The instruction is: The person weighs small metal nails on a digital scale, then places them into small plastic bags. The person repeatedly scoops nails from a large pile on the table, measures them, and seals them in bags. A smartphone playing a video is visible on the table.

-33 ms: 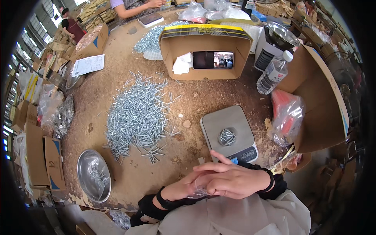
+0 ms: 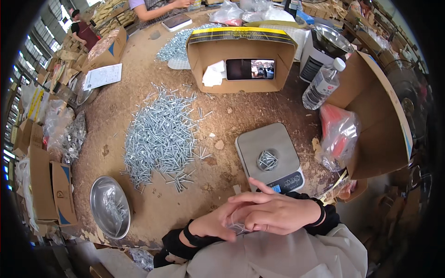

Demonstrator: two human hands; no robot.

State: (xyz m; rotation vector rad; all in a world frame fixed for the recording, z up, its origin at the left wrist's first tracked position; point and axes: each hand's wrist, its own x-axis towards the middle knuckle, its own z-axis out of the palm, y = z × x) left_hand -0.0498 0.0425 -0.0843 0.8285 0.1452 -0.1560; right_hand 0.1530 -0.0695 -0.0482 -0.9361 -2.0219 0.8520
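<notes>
Close to my body, my left hand (image 2: 213,224) and my right hand (image 2: 273,214) come together around a small clear plastic bag (image 2: 237,226). Some thin metallic pieces seem to show through its film, but fingers cover most of it. My right index finger points out towards a grey digital scale (image 2: 271,139) just beyond. On its plate stands a small round clear cup (image 2: 267,160) with several screws in it. A large heap of silver screws (image 2: 160,134) lies on the table, left of the scale.
A steel bowl (image 2: 96,211) with a bag of screws sits near left. Behind the scale, an open carton (image 2: 197,76) holds a phone (image 2: 236,69). To the right are a water bottle (image 2: 320,88), a bag of red items (image 2: 340,134) and a big carton (image 2: 382,120). Another person's arm (image 2: 155,13) is at the far side.
The whole view has shifted very slightly. My left thumb has moved a little down along the plastic bag; both hands otherwise stay in place.
</notes>
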